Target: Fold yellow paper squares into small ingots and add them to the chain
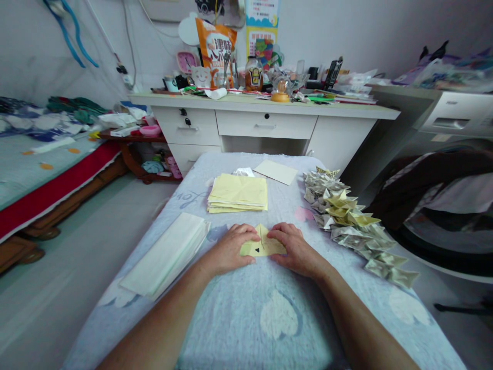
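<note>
Yellow folded paper (267, 248) lies on the cloth-covered surface (231, 318) between your left hand (234, 248) and right hand (296, 248), each gripping one side; it's probably light, crisp and easily creased, so hold its outer edges lightly.

Open room lying nearest and right of centre; stacks crowding left and ahead.
Bare cloth on the table (223, 324) is running between the forearms and from the right hand (296, 251) to the row of folded paper pieces (348, 221), which is blocking the right side. White paper stack (165, 254) is hemming in the left forearm, only a narrow gap showing by the left hand (234, 249). Yellow paper stack (239, 191) is standing ahead; right of it a lane is running, pale card (276, 172) lying across its far end.
</note>
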`<action>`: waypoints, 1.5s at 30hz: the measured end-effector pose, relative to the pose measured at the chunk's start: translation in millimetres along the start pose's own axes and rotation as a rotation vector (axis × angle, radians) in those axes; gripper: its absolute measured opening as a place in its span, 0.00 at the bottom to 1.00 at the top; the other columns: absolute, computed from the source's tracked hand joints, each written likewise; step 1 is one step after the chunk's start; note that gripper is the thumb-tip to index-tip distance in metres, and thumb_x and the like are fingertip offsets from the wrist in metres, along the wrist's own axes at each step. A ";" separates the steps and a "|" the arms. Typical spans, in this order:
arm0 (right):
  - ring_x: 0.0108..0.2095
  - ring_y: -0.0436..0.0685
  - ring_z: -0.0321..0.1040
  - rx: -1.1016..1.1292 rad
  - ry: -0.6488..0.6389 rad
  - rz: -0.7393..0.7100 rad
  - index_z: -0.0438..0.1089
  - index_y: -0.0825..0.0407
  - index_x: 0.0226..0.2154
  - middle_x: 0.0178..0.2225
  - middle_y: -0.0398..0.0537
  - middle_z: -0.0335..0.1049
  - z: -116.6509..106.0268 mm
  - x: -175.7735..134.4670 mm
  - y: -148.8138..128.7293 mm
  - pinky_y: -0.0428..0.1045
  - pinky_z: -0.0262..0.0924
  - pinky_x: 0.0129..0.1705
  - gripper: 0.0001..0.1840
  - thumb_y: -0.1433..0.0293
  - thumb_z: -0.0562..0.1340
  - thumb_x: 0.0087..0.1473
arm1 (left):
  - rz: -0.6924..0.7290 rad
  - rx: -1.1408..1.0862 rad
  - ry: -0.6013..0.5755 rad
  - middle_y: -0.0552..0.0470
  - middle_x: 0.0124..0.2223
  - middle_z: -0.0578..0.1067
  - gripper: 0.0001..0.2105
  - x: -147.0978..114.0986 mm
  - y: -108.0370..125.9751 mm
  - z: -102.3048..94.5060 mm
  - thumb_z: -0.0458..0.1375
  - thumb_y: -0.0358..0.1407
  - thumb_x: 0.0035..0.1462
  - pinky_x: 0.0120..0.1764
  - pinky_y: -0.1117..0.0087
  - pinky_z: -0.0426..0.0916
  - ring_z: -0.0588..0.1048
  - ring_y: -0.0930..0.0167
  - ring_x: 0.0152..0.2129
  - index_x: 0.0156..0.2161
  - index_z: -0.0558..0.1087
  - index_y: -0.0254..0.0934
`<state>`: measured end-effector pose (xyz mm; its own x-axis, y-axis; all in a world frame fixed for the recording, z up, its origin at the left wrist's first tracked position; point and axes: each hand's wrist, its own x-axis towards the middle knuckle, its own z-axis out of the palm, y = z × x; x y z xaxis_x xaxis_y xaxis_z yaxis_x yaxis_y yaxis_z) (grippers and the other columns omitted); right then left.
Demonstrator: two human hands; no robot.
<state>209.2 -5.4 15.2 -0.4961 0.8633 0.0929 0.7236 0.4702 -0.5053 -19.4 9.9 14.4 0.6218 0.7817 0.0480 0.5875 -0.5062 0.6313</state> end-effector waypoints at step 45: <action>0.40 0.56 0.58 0.017 0.105 0.019 0.70 0.52 0.30 0.36 0.47 0.66 6.7 4.2 -7.1 0.51 0.49 0.43 0.04 0.75 0.59 0.52 | -0.029 0.094 0.077 0.53 0.31 0.71 0.06 1.1 12.9 8.0 0.53 0.30 0.55 0.34 0.72 0.61 0.69 0.71 0.32 0.33 0.72 0.38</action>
<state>198.8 -6.3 13.4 -0.4283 0.8871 0.1723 0.7239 0.4509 -0.5221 -7.0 1.3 16.3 0.5644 0.8203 0.0924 0.6531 -0.5122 0.5578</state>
